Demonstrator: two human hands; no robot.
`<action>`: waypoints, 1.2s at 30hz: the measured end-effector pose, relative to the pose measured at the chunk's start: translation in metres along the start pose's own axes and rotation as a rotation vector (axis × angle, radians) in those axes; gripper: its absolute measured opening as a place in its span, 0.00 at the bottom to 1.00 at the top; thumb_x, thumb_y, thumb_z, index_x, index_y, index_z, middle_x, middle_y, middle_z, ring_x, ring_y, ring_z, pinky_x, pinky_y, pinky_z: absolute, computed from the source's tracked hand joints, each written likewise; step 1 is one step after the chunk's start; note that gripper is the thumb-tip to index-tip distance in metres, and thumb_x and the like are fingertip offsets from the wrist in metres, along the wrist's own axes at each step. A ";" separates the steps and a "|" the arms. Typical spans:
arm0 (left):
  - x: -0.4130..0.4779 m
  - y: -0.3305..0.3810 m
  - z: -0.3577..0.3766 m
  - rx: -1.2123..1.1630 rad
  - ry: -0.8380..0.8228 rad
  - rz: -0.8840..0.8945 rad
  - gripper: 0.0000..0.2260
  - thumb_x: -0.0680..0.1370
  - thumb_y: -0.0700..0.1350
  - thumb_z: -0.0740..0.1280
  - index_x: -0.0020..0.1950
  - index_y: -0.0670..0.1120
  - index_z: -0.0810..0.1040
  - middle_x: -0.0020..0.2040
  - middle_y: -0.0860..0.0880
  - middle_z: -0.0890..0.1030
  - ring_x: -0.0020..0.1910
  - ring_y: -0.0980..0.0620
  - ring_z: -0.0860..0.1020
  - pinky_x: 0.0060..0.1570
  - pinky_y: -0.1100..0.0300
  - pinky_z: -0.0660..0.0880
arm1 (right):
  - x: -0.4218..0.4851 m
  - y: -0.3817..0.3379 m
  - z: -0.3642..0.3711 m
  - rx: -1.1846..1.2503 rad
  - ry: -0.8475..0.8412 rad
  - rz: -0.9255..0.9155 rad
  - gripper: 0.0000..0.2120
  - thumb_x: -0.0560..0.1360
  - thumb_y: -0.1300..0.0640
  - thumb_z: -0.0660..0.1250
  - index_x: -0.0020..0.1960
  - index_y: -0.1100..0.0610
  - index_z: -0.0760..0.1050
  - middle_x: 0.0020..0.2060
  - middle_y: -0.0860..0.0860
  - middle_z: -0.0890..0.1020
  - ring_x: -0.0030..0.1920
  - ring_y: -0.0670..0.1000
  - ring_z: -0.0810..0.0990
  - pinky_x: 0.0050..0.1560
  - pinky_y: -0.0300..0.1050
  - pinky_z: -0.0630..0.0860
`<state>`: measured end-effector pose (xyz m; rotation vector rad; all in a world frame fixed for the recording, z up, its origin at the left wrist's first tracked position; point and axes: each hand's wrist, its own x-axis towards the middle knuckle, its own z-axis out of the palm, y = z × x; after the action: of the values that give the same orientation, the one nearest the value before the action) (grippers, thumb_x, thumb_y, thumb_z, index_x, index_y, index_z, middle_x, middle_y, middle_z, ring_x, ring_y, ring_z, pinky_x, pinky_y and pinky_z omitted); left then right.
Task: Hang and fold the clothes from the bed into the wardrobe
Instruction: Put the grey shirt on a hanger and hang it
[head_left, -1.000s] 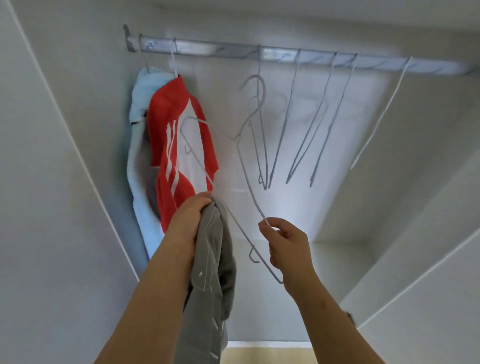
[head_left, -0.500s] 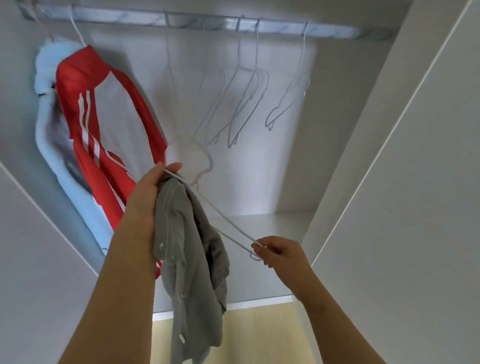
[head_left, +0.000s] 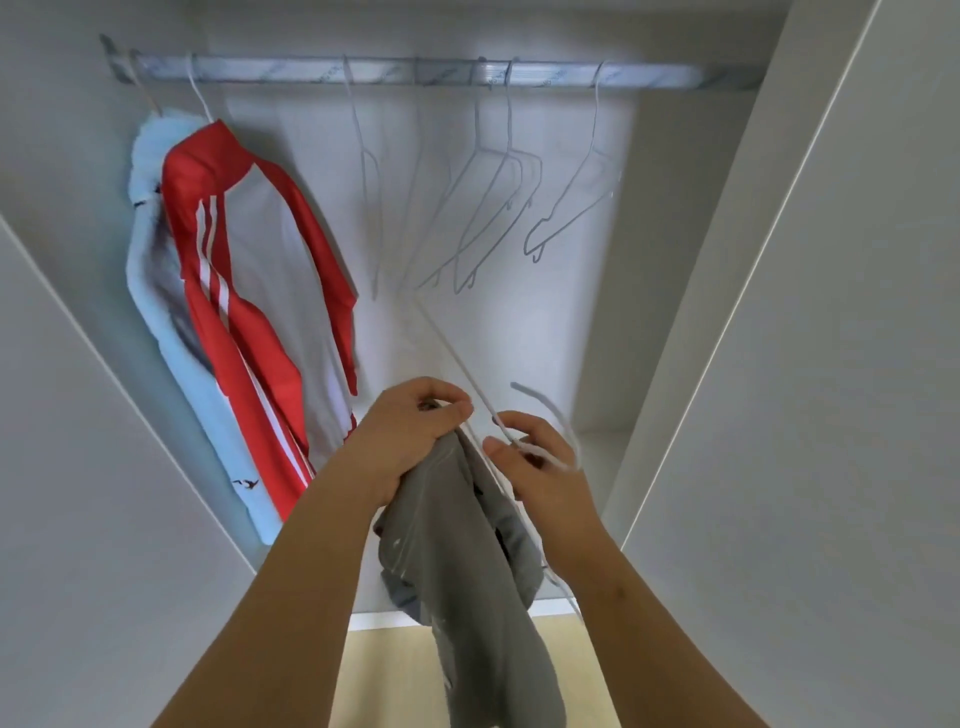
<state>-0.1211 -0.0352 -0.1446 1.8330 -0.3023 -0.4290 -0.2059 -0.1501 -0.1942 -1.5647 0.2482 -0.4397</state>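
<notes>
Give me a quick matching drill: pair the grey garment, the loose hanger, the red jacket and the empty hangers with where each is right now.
Things:
1. grey garment
2. loose hanger
3. red jacket
4. empty hangers

Places:
A. hanging at the left of the rail
B. pinched in the right hand
C. hanging on the rail, middle to right
D. gripped in the left hand

Pairs: 1-D, 2-B, 3-A, 4-C
</notes>
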 end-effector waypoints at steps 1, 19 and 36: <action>0.000 -0.002 -0.006 0.105 0.067 0.032 0.03 0.74 0.45 0.70 0.43 0.53 0.79 0.44 0.52 0.78 0.44 0.54 0.77 0.43 0.63 0.73 | 0.001 0.001 0.001 -0.007 0.028 0.010 0.05 0.76 0.52 0.65 0.46 0.42 0.74 0.31 0.38 0.79 0.35 0.39 0.79 0.33 0.25 0.72; -0.003 -0.026 -0.086 0.643 0.750 0.141 0.15 0.77 0.36 0.57 0.57 0.48 0.77 0.54 0.45 0.79 0.47 0.47 0.71 0.45 0.58 0.64 | 0.009 0.008 -0.007 0.020 0.403 0.292 0.22 0.70 0.65 0.61 0.24 0.52 0.54 0.19 0.44 0.55 0.19 0.44 0.52 0.19 0.32 0.51; -0.009 -0.018 -0.051 0.235 0.260 0.272 0.13 0.74 0.38 0.68 0.49 0.57 0.77 0.41 0.55 0.77 0.39 0.61 0.75 0.37 0.81 0.66 | 0.013 0.011 0.016 -0.241 0.244 0.293 0.22 0.74 0.52 0.65 0.23 0.54 0.63 0.16 0.45 0.64 0.20 0.44 0.60 0.27 0.39 0.61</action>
<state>-0.1075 0.0179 -0.1474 2.0145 -0.4287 0.0361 -0.1858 -0.1419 -0.2033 -1.6746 0.7314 -0.3796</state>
